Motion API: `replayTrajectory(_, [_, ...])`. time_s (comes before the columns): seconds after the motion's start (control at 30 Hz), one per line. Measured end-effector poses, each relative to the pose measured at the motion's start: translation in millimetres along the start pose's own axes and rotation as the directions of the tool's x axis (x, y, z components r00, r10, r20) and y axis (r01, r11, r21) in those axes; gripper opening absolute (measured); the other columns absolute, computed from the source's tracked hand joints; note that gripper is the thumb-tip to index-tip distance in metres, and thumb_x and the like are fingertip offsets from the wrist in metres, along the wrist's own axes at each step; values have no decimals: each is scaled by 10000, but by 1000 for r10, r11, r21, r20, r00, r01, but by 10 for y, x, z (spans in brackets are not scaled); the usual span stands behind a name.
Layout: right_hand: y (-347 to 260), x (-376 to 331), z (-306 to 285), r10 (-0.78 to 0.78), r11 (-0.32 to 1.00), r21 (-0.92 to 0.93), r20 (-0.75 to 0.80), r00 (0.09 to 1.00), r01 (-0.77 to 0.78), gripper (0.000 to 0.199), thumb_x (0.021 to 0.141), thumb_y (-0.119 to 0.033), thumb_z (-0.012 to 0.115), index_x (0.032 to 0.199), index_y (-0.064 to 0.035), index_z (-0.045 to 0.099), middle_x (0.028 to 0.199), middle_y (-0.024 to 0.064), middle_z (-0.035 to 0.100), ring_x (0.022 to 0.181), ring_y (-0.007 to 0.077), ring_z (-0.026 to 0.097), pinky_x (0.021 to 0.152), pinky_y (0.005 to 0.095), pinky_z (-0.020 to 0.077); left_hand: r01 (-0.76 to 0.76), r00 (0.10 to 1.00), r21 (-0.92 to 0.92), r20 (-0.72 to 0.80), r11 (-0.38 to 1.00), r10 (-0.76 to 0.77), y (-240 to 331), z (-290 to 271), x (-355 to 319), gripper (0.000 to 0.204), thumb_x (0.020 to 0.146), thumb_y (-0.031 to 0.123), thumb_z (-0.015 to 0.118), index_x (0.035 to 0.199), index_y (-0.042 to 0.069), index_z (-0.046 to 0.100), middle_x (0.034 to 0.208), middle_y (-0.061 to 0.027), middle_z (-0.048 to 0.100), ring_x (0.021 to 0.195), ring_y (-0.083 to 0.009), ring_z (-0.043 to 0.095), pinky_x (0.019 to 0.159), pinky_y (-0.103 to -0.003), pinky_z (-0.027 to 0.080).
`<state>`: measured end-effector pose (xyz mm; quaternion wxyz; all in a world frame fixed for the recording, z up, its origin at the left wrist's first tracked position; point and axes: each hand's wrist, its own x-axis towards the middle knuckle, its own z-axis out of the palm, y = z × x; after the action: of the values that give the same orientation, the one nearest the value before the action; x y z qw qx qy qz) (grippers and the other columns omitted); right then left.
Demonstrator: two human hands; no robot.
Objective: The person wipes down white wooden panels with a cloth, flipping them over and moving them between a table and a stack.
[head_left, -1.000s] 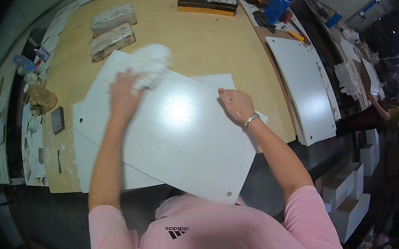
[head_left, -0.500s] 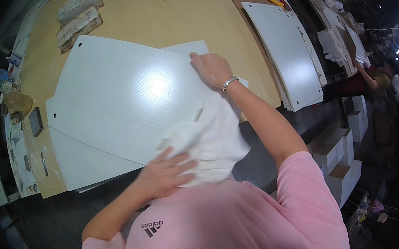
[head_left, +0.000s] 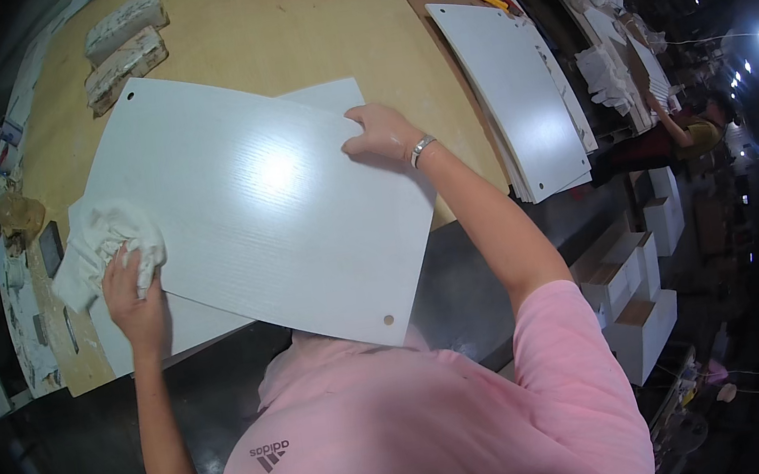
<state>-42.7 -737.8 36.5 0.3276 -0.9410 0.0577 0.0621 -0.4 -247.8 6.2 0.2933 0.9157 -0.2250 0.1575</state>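
Observation:
A large white panel [head_left: 245, 225] with small holes near its corners lies askew over other white panels [head_left: 191, 322] on the table, its near corner jutting over the front edge. My left hand [head_left: 132, 291] is closed on a bunched white cloth [head_left: 118, 233], pressed down at the panel's left end; the cloth hides the hole there. At the panel's far right corner, my right hand [head_left: 386, 134] grips the edge, thumb on top and the other fingers partly hidden.
Two wrapped blocks [head_left: 126, 64] sit at the table's far left. Another stack of white panels [head_left: 514, 97] stands to the right. White box-like parts [head_left: 626, 278] are at the lower right. Further right, a person [head_left: 684, 133] works at another bench [head_left: 605, 29].
My left hand has swept the cloth from the panel's near right part to its left end. My right hand has shifted slightly along the far right corner, its thumb now showing.

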Motion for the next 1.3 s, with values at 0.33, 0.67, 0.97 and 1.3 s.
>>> replayTrajectory(0.33, [-76,-99,-9,5,1000,-10,-1,1000,-5,479,637,-324,719,934,47,655,834,220,672,771,325,629,741,384,494,-87,996,144,0,986,88,315,51,36,428,749,-23,657,1170,54,638,1319,-122,594,1235,-358,513,1051,-449,398])
replayTrajectory(0.67, [-19,-72,-6,-7,999,-37,7,1000,8,525,645,-337,717,1001,45,664,864,214,689,801,338,649,761,390,506,-82,996,135,-3,987,84,339,46,47,421,749,-21,658,1162,55,640,1322,-118,591,1231,-363,513,1050,-452,395])
replayTrajectory(0.97, [-32,-90,-23,-17,1000,-15,25,1000,17,542,655,-326,717,1042,49,661,908,215,696,828,333,648,781,384,506,-70,998,131,3,989,70,334,41,41,433,746,-21,647,1172,59,641,1332,-113,582,1236,-359,505,1059,-451,385])
replayTrajectory(1.3, [-100,-123,-33,27,999,18,31,999,-27,496,664,-317,693,1019,30,673,913,217,694,852,332,654,793,373,510,-75,997,131,5,989,75,302,46,37,440,746,-18,649,1178,63,636,1336,-109,580,1233,-358,506,1051,-452,390])
